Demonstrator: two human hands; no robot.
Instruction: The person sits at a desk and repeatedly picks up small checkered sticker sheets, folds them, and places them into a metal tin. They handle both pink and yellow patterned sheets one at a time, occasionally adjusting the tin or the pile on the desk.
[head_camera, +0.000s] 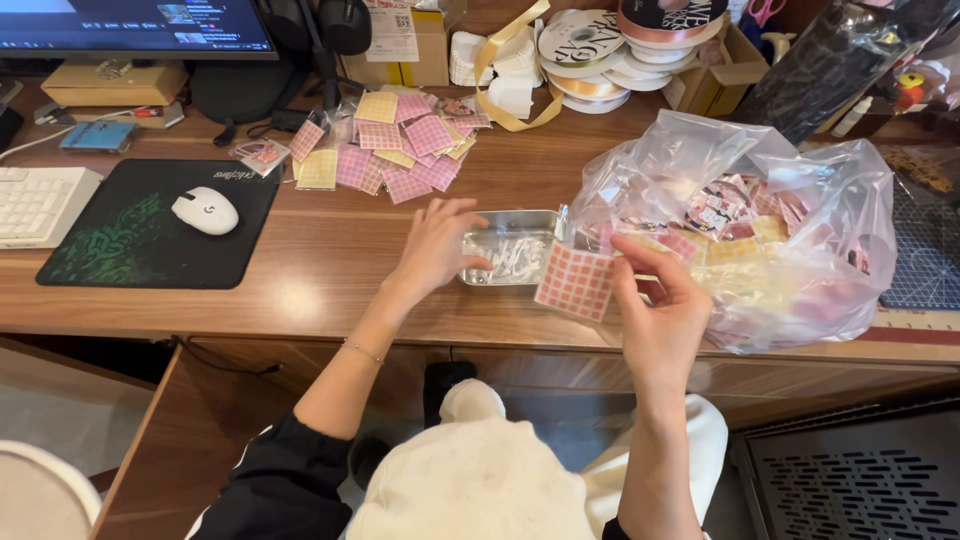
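My right hand (660, 310) pinches one pink checked packet (575, 282) above the tabletop (320, 260), left hand (437, 245) open over the metal tray (510, 248); finished pile (390, 150) sizeable, plastic bag (760, 230) looks far from empty.

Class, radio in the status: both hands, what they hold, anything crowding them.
Left hand open, fingers in metal tray. Right hand pinching pink checked packet. Clear plastic bag crowds the right side.

Pink checked packets (385, 150) below dark screen (135, 25).
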